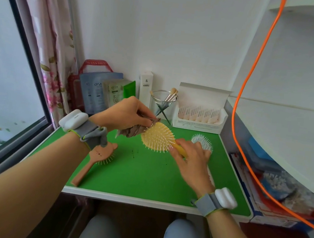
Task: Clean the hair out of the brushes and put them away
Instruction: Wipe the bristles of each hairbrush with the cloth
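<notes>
1. Wiping looks like the step in hand. The yellow paddle brush [157, 138] is held just above the green table top [144, 180], with its bristles turned up toward the person so the whole pad is in sight and in reach.
2. The right hand [190, 162] has its fingers curled round the yellow handle close to the pad. Gripping there probably steadies the head against the rubbing.
3. The left hand [125, 113] pinches a crumpled grey-brown cloth [133, 130], fingertips bunched together on it. The cloth is pressed into the bristles at the pad's far-left rim, likely to drag hair out.
4. Dark specks [134, 153] lie on the table below the brush. They may be fallen hair, but they are too small to tell.
5. A peach brush [96, 157] lies back-up under the left wrist, its handle pointing to the near edge. A white brush [202, 141] lies bristles up just behind the right hand, partly hidden. Both are within easy reach, and whether they are already cleaned cannot be told.
6. Against the wall stand a glass cup of makeup brushes [163, 101] and an open white carton [200, 114]. No storage place for the brushes is evident.
</notes>
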Tool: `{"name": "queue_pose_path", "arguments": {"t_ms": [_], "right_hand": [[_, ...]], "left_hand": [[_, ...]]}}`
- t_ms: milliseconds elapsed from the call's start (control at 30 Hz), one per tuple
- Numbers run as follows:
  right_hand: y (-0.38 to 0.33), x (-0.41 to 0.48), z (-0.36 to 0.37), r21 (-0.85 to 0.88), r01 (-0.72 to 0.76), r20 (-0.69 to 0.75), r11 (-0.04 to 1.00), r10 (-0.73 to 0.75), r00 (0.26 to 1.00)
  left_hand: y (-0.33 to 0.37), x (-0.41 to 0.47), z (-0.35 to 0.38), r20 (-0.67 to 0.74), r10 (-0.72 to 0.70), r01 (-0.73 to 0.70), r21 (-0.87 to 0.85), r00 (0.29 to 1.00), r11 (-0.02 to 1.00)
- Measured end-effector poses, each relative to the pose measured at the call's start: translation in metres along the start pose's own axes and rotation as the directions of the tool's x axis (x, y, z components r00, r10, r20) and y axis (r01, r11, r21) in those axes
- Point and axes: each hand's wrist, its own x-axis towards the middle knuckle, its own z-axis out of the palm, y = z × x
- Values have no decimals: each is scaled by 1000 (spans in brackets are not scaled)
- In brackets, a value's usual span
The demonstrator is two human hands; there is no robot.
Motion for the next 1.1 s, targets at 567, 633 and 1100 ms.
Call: {"name": "queue_pose_path", "arguments": {"t_ms": [567, 633, 1100], "right_hand": [[-4, 1, 0, 93, 11, 18, 996, -13, 1000], [-6, 1, 1, 41, 67, 20, 997, -68, 997], [-10, 4, -13, -42, 88, 92, 995, -84, 992]], "left_hand": [[-10, -8, -4, 23, -47, 51, -286, 999, 957], [-4, -4, -5, 72, -14, 22, -112, 997, 993], [-15, -6, -7, 150, -61, 63, -4, 987, 998]]}}
